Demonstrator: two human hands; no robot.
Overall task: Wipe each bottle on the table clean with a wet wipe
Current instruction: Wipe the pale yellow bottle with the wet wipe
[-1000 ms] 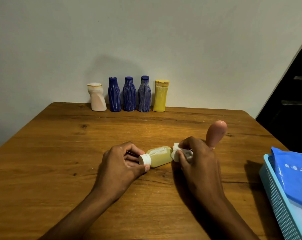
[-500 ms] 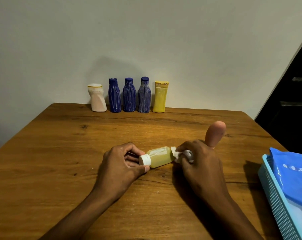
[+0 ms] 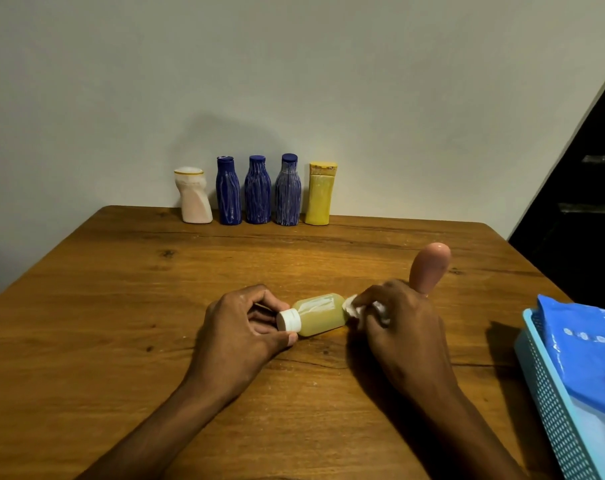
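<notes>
The left hand [image 3: 238, 332] pinched the white cap [image 3: 289, 320] of a small clear bottle of yellowish liquid [image 3: 320, 315], thumb and fingers curled round the cap. The bottle lay on its side on the wooden tabletop [image 3: 121, 323], cap pointing left. The right hand [image 3: 406, 327] gripped a crumpled white wet wipe [image 3: 354, 306] in its curled fingers and pressed it against the bottle's base end. Just behind that hand stood a rounded pink bottle [image 3: 430, 268], its lower part hidden by the knuckles.

Along the far edge of the tabletop, near the wall, five more bottles stood upright in a row: a twisted cream bottle [image 3: 193, 197] at the left, then three dark blue bottles [image 3: 257, 195] streaked with white, then a yellow flip-top bottle [image 3: 320, 195]. At the right edge of the tabletop sat a light blue mesh basket [image 3: 550, 403] holding a blue wet-wipe pack [image 3: 585, 344].
</notes>
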